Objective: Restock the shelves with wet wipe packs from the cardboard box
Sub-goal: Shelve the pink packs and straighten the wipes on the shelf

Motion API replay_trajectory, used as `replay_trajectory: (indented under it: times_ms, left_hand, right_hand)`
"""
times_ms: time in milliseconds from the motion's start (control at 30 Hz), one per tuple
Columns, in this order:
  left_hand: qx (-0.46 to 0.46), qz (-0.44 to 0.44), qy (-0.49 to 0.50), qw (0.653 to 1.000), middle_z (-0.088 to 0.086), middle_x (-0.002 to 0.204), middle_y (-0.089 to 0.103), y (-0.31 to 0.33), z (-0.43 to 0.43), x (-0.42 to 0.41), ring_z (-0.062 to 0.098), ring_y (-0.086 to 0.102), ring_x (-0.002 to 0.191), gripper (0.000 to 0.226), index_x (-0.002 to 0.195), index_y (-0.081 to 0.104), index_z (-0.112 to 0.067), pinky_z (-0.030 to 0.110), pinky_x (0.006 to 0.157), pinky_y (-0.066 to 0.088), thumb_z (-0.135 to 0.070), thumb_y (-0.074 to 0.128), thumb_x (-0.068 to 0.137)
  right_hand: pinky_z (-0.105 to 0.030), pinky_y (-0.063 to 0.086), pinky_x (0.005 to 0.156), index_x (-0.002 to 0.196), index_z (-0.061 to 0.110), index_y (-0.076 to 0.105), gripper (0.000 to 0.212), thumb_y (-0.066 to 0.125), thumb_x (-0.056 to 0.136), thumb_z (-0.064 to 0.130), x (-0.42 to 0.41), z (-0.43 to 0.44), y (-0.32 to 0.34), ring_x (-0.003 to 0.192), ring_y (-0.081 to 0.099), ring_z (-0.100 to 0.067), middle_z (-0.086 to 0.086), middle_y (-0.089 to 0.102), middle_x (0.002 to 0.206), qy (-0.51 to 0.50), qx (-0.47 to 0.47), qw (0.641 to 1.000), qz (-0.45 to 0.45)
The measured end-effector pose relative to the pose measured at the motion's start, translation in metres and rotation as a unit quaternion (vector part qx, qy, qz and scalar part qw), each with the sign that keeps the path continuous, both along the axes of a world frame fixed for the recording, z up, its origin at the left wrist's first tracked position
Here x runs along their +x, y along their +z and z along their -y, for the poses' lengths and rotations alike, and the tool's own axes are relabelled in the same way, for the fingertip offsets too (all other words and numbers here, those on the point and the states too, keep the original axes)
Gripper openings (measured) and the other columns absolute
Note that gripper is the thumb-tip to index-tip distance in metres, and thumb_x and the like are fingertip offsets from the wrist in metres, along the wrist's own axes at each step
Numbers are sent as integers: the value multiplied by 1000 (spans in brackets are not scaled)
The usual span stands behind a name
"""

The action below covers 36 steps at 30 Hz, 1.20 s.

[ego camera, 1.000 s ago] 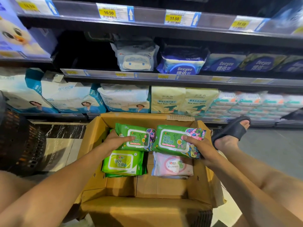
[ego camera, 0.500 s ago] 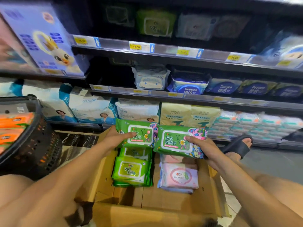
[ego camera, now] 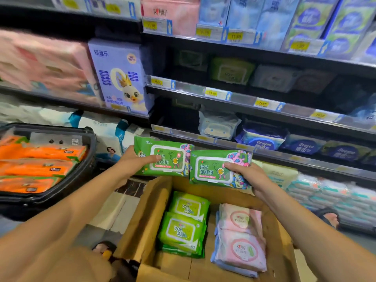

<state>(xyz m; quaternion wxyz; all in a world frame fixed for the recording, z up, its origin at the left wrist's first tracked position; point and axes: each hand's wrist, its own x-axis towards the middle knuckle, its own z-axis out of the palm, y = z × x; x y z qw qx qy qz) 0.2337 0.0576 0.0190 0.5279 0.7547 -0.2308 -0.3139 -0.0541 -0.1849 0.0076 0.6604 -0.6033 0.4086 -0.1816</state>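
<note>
My left hand (ego camera: pixel 132 161) grips a green wet wipe pack (ego camera: pixel 168 157) by its left end, thumb across the front. Beside it my right hand (ego camera: pixel 247 174) grips a second green wet wipe pack (ego camera: pixel 211 169) at its right end. Both packs are held side by side above the far edge of the open cardboard box (ego camera: pixel 142 220), in front of the lower shelf rail (ego camera: pixel 203 137). Inside the box lie a stack of light green packs (ego camera: pixel 183 224) on the left and a stack of pink packs (ego camera: pixel 241 237) on the right.
A black basket (ego camera: pixel 61 192) with orange tissue packs stands at the left. Dark shelves with price tags rise ahead; the middle shelf (ego camera: pixel 234 94) holds dim green and grey packs at the back. A purple duck box (ego camera: pixel 120 76) stands on the left shelf. A sandalled foot (ego camera: pixel 329 217) shows at right.
Both hands have lifted the two green packs up out of the box toward the shelves. The view has tilted upward, bringing the higher shelves in.
</note>
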Motion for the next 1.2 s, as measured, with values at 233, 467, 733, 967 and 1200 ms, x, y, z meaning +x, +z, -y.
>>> replay_trajectory:
  times_ms: [233,467,733,967,1200]
  left_hand:
    - [-41,13,55,998,-6,105,76,2,-34,47,15,72,101,47,112,67,-29,35,91,56,-34,93,73]
    - [-69,17,118,990,-19,83,76,-5,-48,89,0,68,86,23,98,70,-30,23,76,51,-24,85,83]
    - [-38,0,141,989,-11,108,78,-21,-51,121,13,72,103,59,119,71,-29,38,95,54,-45,93,67]
    - [-31,-15,167,985,-8,112,76,-21,-45,132,14,72,102,74,125,65,-27,32,86,55,-50,95,61]
    - [-29,-13,154,988,-9,111,77,-24,-47,137,13,74,102,69,121,69,-28,34,90,57,-48,96,61]
  right_hand:
    - [-33,62,77,113,11,74,44,92,75,23,59,-9,8,90,79,-23,-7,81,100,13,-53,998,-4]
    - [-33,62,79,108,14,76,40,94,73,23,116,3,3,89,79,-19,0,81,95,-2,-133,991,-13]
    - [-41,65,73,123,23,62,81,99,57,50,196,30,8,95,76,-13,5,77,109,-34,-222,974,-8]
    - [-43,63,86,103,27,60,63,98,58,51,258,53,9,98,72,-17,1,72,111,-55,-239,969,-41]
    - [-44,60,84,101,10,60,59,93,71,49,288,76,-5,97,68,-26,-7,69,105,-66,-229,964,-120]
